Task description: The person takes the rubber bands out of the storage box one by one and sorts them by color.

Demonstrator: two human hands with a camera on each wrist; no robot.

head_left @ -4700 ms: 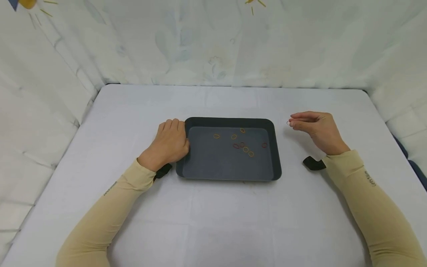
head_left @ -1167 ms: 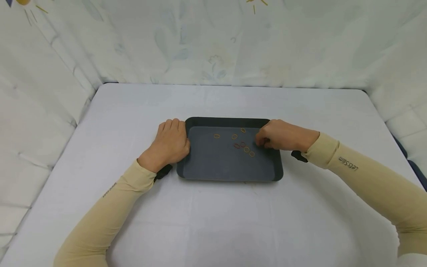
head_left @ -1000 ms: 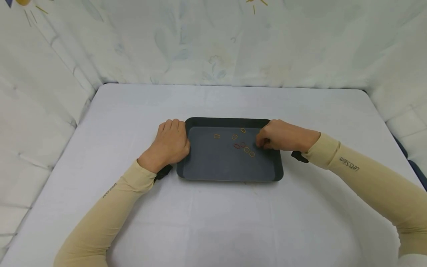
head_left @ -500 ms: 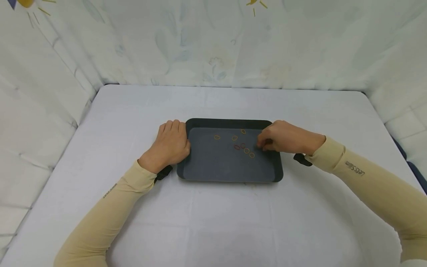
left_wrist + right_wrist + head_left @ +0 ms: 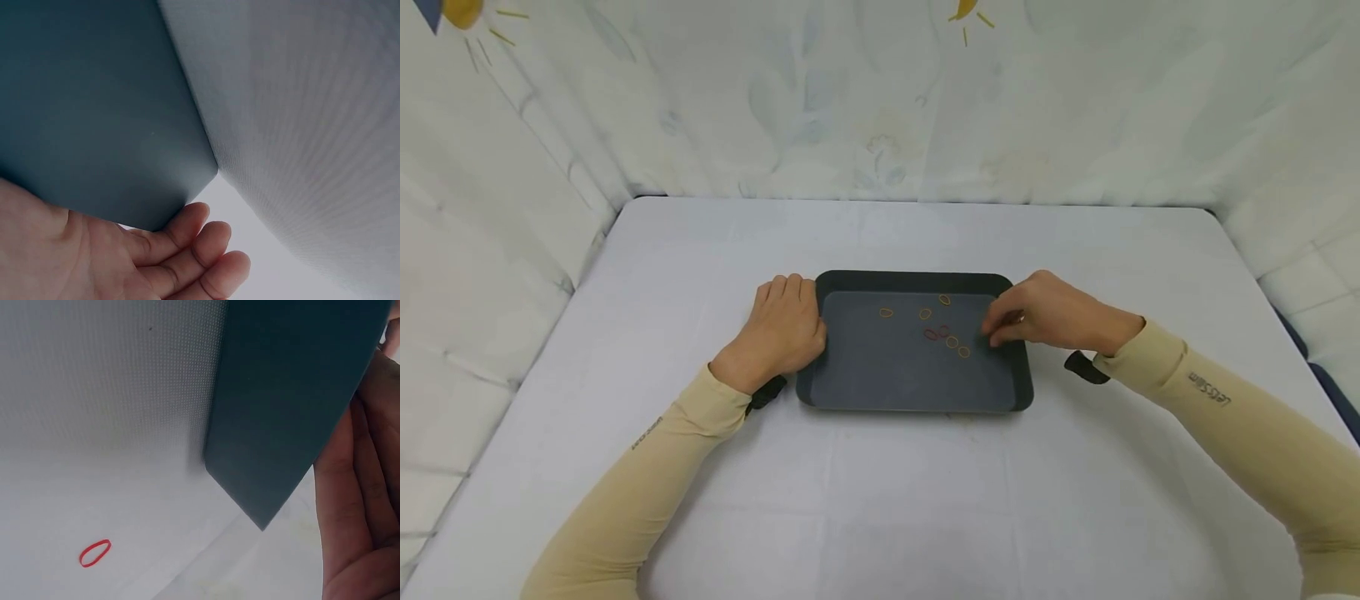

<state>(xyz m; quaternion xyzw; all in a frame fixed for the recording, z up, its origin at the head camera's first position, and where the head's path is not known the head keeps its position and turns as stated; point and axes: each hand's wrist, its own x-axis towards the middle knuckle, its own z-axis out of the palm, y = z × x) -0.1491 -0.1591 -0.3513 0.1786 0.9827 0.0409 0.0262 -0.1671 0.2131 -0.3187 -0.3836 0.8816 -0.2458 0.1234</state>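
Observation:
A dark grey rectangular tray [image 5: 910, 383] lies on the white table, with several small yellow and red rubber bands on its floor, among them a yellow rubber band [image 5: 964, 352]. My left hand [image 5: 778, 329] grips the tray's left rim; in the left wrist view its curled fingers lie at the tray's corner. Over the right end of the tray, my right hand [image 5: 1052, 312] pinches thumb and fingertips together at a red rubber band, which the fingers hide. In the right wrist view, the tray wall blocks the fingertips. Another red rubber band [image 5: 95, 553] lies on the table outside the tray.
The white-covered table [image 5: 910, 500] surrounds the tray on all sides. Pale patterned curtains [image 5: 880, 100] hang behind the far edge and along both sides. A black band shows under each wrist.
My right hand came from the table on the right into the tray's right end, stayed there at a red band, and now shifts slightly right. The left hand keeps its grip on the rim.

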